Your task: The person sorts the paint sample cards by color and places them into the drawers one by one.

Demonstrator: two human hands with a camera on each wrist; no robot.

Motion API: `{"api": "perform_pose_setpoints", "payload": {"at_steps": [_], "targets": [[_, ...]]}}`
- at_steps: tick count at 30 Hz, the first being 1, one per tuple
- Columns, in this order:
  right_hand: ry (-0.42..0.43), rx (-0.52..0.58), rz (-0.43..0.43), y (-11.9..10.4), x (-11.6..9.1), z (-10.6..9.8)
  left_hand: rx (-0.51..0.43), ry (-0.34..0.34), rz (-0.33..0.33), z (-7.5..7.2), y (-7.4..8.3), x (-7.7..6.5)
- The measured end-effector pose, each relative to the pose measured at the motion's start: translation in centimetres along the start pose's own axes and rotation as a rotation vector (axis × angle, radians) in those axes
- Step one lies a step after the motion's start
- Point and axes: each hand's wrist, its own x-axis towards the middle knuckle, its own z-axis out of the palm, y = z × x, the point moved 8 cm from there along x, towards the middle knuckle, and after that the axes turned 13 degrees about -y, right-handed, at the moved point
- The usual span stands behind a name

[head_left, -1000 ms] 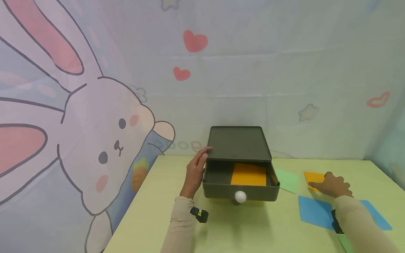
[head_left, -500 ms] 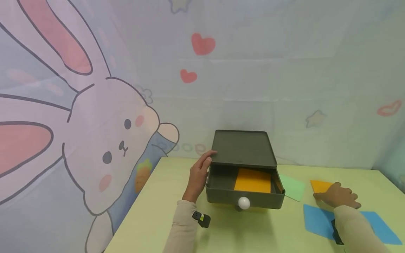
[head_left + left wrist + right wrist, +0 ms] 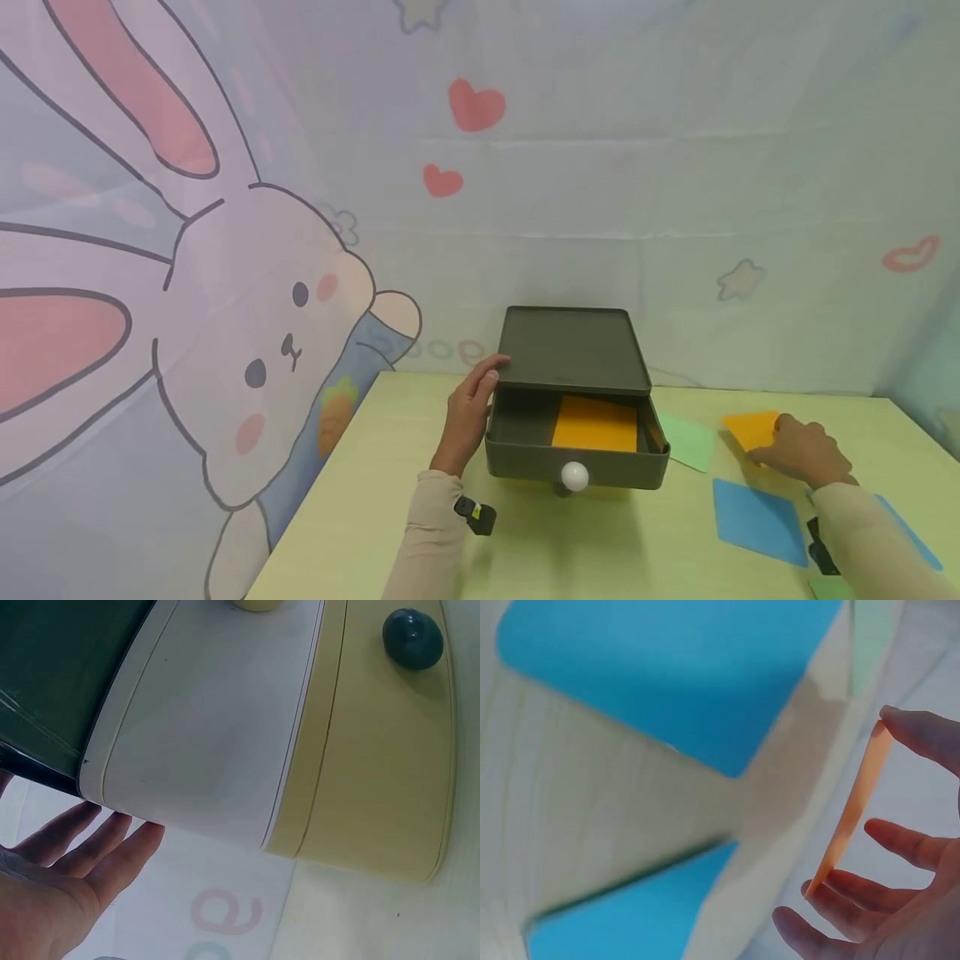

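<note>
Orange card (image 3: 750, 430) now tilts off the desk (image 3: 375, 483), pinched by right grip (image 3: 804, 452): pickup appears underway; left grip (image 3: 467, 417), fingers extended, touches box (image 3: 572, 350).

The pale yellow-green surface (image 3: 352, 500) before me bears a dark-topped drawer unit (image 3: 572, 346). To my right lie a pale green card (image 3: 688, 442) beside the unit, a blue card (image 3: 759, 521), a second blue card (image 3: 630, 922) and, nearest me, another green card (image 3: 831, 589).
</note>
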Motion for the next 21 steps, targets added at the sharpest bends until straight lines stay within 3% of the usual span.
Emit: {"api": "perform_pose_setpoints", "payload": {"at_steps": [7,21], "targets": [[0.094,-0.080,-0.106,-2.1,-3.1,-1.9,0.009,-0.005,0.000,-0.2,0.2,-0.2],[0.172,-0.164,-0.231,-8.0,-9.2,-5.9,0.026,0.002,-0.012,-0.1,0.1,-0.2]]}}
